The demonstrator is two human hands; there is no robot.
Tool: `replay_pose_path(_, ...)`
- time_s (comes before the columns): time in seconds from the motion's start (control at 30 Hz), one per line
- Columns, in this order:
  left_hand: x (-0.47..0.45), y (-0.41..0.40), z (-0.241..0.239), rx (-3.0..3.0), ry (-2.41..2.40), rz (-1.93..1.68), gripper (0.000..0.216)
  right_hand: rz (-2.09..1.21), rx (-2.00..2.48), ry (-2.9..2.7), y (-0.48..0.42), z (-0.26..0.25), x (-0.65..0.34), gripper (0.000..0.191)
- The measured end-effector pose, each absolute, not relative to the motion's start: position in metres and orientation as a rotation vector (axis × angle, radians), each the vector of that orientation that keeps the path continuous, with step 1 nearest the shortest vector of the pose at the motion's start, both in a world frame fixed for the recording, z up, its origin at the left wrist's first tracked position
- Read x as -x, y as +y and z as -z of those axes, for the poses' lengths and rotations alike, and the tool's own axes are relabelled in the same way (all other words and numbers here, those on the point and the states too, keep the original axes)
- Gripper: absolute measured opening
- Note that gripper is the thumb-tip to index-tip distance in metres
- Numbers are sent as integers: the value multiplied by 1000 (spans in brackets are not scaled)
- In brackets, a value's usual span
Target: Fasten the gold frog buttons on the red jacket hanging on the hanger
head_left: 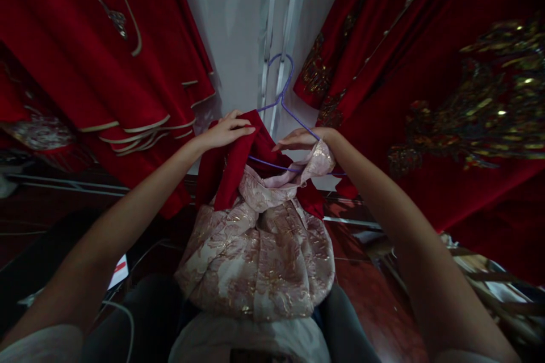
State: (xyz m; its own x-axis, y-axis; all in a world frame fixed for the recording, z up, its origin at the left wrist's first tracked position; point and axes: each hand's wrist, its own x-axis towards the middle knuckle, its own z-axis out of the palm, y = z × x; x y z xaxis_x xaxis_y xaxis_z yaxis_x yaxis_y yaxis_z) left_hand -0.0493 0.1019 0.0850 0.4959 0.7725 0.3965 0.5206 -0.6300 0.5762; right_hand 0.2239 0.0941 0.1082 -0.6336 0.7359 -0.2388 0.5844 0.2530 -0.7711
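Note:
A pink-and-gold brocade garment with a dark red lining hangs down from a purple wire hanger in front of me. My left hand grips the red fabric at the garment's left shoulder, fingers closed over it. My right hand rests on the right shoulder, where the hanger wire meets the pink collar fold, with fingers curled onto fabric and wire. The hanger's hook points up toward a white panel.
Red embroidered gowns hang on the left and on the right, close on both sides. A white wall panel stands behind the hanger. Below lies a dark reddish floor with a white cable.

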Motion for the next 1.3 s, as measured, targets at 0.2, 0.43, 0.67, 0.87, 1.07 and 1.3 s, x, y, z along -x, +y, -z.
replay_pose_path(0.2, 48, 101, -83, -2369, 1127, -923, 23, -1000, 1255, -2259, 106, -95, -225, 24)
replay_pose_path(0.43, 46, 99, -80, -2430, 1209, -939, 25, -213, 1484, -1899, 128, -96, -251, 30)
replay_pose_path(0.67, 41, 98, -73, -2539, 1278, -961, 26, -92, 1616, -1639, 102, -102, -328, 32)
replay_pose_path(0.87, 36, 92, -70, -2601, 1348, -968, 28, -41, 1635, -1610, 50, -118, -376, 26)
replay_pose_path(1.07, 36, 85, -68, -2627, 1390, -973, 31, -480, 1703, -1766, -10, -133, -364, 14)
replay_pose_path(1.3, 34, 79, -66, -2618, 1423, -986, 31, -883, 1434, -1722, -11, -98, -330, 16)
